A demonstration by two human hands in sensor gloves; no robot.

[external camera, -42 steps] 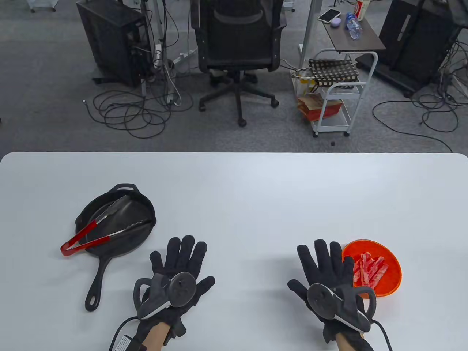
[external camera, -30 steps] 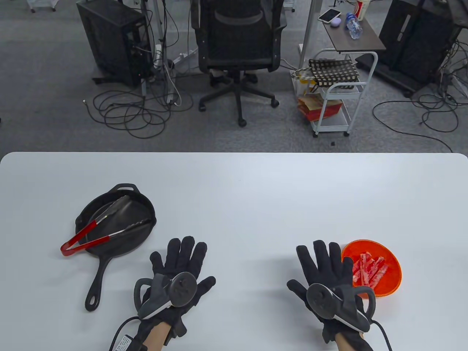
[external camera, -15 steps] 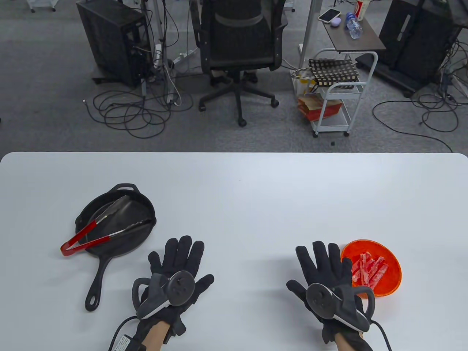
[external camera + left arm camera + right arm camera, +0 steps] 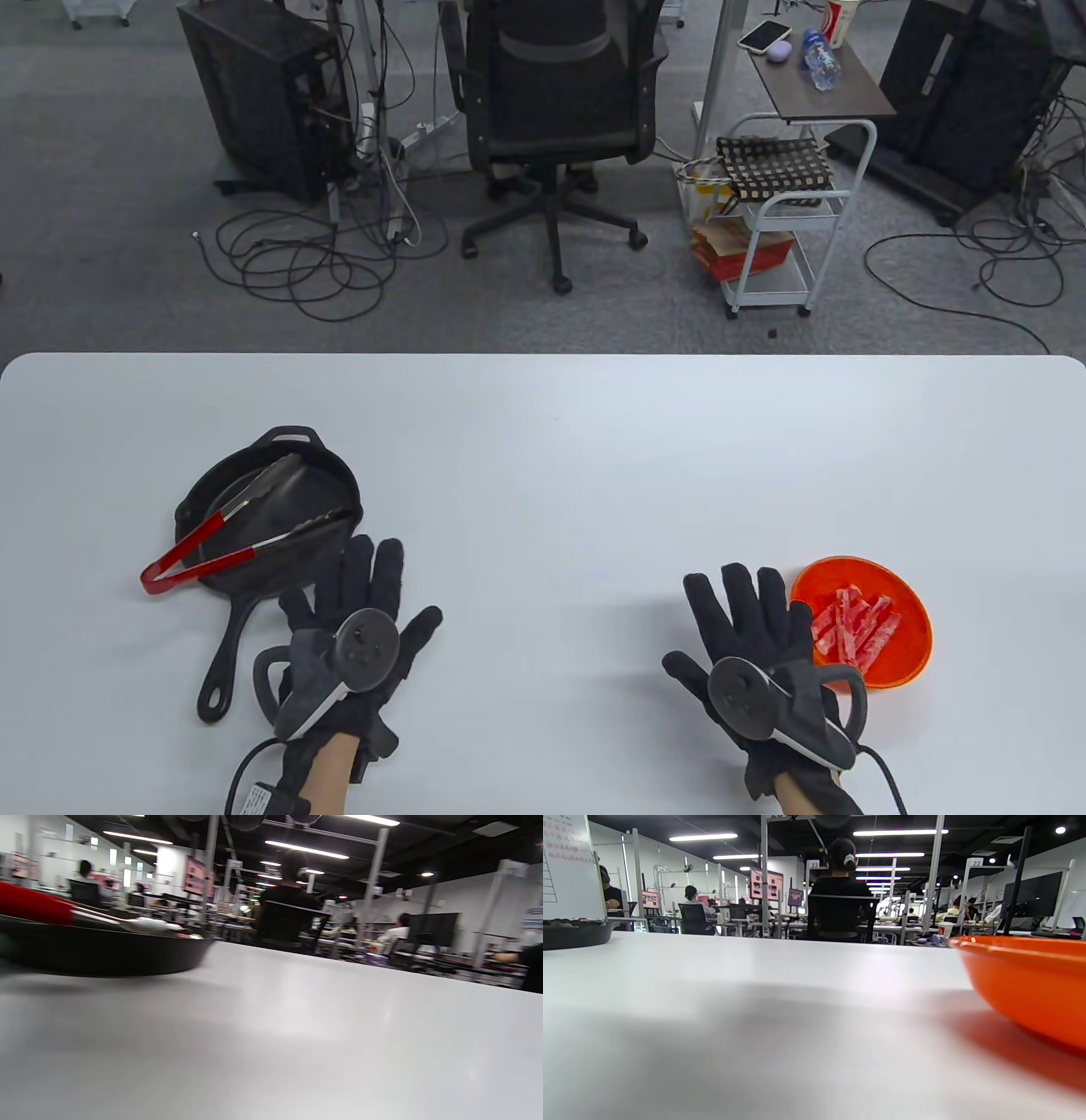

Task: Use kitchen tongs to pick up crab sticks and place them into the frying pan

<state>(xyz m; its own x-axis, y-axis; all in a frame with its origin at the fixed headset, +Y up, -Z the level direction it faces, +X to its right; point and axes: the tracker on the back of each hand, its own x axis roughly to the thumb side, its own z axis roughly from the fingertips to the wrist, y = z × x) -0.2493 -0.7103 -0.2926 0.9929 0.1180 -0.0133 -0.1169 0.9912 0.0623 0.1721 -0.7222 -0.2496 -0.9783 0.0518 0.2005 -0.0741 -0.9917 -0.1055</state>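
A black cast-iron frying pan (image 4: 327, 484) sits on the table's left with its handle pointing toward me. Red-handled metal tongs (image 4: 229, 536) lie across it, tips inside the pan, red end over the left rim. An orange bowl (image 4: 909, 654) at the right holds several crab sticks (image 4: 853, 630). My left hand (image 4: 361, 586) is flat and open, fingertips close to the pan's near rim, holding nothing. My right hand (image 4: 747, 607) lies flat and open just left of the bowl. The left wrist view shows the pan (image 4: 106, 946) and tongs (image 4: 34, 906) side-on; the right wrist view shows the bowl (image 4: 1031, 980).
The white table (image 4: 594, 458) stretches wide between pan and bowl. Beyond its far edge stand an office chair (image 4: 556, 110), a white cart (image 4: 789, 221), computer towers and floor cables.
My left hand has slid left and slightly forward toward the pan and tongs. My right hand has barely shifted. Pan, tongs and bowl have stayed put.
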